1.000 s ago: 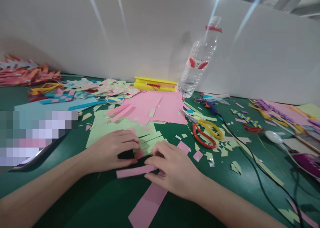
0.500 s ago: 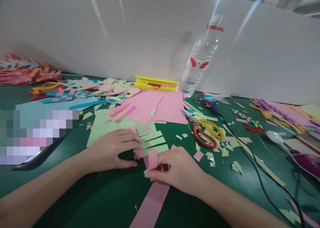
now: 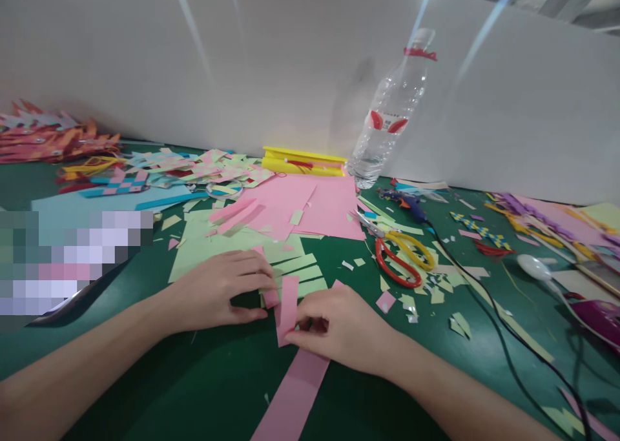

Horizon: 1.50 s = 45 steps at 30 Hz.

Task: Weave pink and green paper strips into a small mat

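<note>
My left hand [image 3: 227, 286] lies low over light green paper [image 3: 194, 247] with cut slits. Its fingers stretch out flat, thumb apart, resting on a short pink piece of paper at the slits. Just to the right, my right hand [image 3: 339, 321] pinches a narrow pink paper strip [image 3: 289, 299] between thumb and forefinger, its upper end pointing up. Loose green paper strips [image 3: 305, 273] fan out behind it. A wider pink paper strip [image 3: 295, 396] runs from under my right hand to the near edge of view.
Scissors [image 3: 404, 250] lie right of the pink sheets [image 3: 310, 199] among paper scraps. A blue glue gun [image 3: 411, 205] trails a black cord. A clear bottle [image 3: 392, 112] leans at the wall. Woven paper pieces [image 3: 203, 166] stand back left; a white spoon [image 3: 533, 266] lies right.
The pink strip in my right fingers has swung to a longer, flatter-looking pose, its free end further left. My left hand stays in nearly the same place.
</note>
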Each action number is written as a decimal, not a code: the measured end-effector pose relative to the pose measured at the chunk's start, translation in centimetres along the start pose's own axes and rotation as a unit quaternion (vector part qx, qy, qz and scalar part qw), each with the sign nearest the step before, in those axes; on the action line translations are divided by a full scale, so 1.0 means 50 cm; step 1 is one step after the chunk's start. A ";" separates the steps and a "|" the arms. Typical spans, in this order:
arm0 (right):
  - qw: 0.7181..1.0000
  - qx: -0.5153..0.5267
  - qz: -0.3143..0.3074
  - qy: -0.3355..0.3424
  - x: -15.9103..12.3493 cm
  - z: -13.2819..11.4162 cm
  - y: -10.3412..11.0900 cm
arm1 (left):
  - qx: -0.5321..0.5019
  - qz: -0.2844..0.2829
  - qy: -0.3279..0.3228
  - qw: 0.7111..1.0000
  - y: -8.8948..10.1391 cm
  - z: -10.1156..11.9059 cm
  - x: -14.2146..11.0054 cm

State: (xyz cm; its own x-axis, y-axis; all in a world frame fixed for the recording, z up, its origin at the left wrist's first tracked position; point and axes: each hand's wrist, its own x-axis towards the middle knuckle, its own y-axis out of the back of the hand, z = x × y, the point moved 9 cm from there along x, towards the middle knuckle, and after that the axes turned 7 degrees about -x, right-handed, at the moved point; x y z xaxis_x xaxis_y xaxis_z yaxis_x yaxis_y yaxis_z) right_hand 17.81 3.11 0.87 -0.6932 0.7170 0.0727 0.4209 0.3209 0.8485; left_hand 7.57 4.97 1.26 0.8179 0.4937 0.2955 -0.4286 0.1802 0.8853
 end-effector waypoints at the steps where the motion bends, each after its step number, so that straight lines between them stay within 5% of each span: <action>1: 1.000 -0.013 0.001 0.015 0.000 -0.004 -0.001 | -0.002 0.001 0.001 1.000 0.000 -0.001 0.000; 7: 0.992 -0.093 -0.011 0.081 0.000 -0.027 -0.009 | 0.022 0.013 -0.021 0.999 -0.001 0.006 0.001; 23: 0.996 -0.057 0.021 0.064 0.004 -0.007 0.001 | -0.019 -0.036 -0.026 0.999 -0.015 0.012 0.004; 45: 0.995 -0.065 -0.001 0.071 0.006 -0.006 -0.001 | -0.040 -0.017 -0.018 0.999 -0.007 0.021 0.010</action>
State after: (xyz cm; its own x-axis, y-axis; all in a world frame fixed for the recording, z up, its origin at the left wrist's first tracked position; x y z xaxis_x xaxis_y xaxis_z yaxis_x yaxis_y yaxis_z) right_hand 17.40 3.12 1.01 -0.7735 0.6192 0.1354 0.3460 0.2335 0.9087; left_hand 8.54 4.25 1.47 0.8453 0.4560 0.2785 -0.4280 0.2656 0.8639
